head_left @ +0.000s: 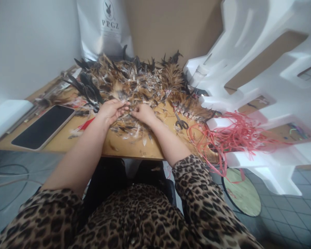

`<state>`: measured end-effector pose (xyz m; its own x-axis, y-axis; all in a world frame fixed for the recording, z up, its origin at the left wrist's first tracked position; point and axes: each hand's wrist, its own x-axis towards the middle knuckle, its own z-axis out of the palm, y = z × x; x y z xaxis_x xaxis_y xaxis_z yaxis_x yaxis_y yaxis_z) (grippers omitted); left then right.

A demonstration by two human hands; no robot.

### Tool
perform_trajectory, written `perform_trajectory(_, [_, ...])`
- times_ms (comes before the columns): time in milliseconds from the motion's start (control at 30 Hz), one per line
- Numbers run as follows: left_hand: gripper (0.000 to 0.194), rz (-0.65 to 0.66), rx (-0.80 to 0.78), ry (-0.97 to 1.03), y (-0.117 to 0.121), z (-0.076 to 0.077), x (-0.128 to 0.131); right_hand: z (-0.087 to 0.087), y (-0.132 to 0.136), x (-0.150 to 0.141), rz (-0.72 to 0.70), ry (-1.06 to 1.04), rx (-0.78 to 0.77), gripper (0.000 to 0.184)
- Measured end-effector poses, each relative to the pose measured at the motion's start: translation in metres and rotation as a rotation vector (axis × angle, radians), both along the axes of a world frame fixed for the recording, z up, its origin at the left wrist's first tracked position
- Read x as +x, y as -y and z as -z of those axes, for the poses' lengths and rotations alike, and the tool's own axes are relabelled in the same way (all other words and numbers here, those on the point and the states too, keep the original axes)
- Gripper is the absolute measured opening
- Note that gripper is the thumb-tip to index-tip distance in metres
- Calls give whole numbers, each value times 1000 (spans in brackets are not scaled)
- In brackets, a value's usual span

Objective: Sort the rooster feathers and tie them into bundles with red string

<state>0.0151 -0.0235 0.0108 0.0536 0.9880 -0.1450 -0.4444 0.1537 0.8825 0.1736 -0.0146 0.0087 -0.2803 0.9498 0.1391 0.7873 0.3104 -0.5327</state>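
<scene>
A big heap of brown, black and white feathers (pixel 142 74) covers the far part of the wooden table. At its near edge, my left hand (pixel 112 110) has thumb and fingers pinched together on what looks like a small dark feather between the hands. Close beside it on the right, my right hand (pixel 145 114) is closed, its fingertips pressed together low over the feathers. What those fingertips hold is too small to make out. Loose feathers (pixel 128 128) lie scattered on the table under and in front of both hands.
A phone (pixel 44 127) lies at left beside a white box (pixel 9 117). Scissors (pixel 181 121) rest right of my hands. Tangled red ribbon strips (pixel 235 136) hang over white foam packing (pixel 274 155). A silver bag (pixel 106 38) stands behind the heap.
</scene>
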Motion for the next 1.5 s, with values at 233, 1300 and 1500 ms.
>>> perform_trajectory(233, [8, 6, -29, -6, 1, -2, 1, 1, -6, 3, 80, -103, -21, 11])
perform_trajectory(1300, [8, 101, 15, -107, 4, 1, 6, -8, 3, -10, 33, -1049, -334, 29])
perform_trajectory(1500, [10, 62, 102, -226, 4, 5, 8, -5, 0, -8, -41, -1018, -292, 34])
